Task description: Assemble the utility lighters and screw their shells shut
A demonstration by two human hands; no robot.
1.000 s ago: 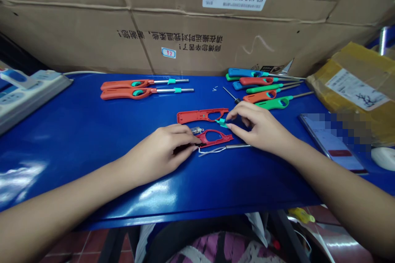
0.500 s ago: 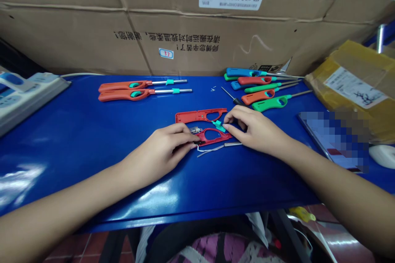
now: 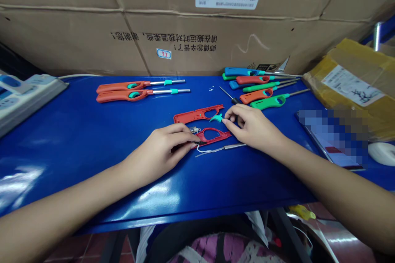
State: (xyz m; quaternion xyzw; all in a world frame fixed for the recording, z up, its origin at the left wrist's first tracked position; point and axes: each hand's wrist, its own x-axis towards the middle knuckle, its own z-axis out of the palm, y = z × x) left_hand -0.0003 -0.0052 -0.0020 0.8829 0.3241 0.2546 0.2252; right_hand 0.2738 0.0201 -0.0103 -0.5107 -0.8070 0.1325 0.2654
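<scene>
My left hand is closed on the left part of a red lighter shell half, with a small black part at its fingertips. A clear-and-metal piece shows just beyond these fingers. Between thumb and forefinger my right hand pinches a turquoise trigger. Behind it lies the other red shell half, inner side up. A metal tube with a thin white wire rests in front of the nearer half.
Two orange lighters lie at the back left. Several coloured lighters and a screwdriver are at the back right. A phone and a yellow-taped parcel stand right, a power strip left. A cardboard box walls the back.
My right hand has turned the turquoise trigger and raised it slightly away from the nearer shell half, toward the farther one. My left hand stays on the nearer half.
</scene>
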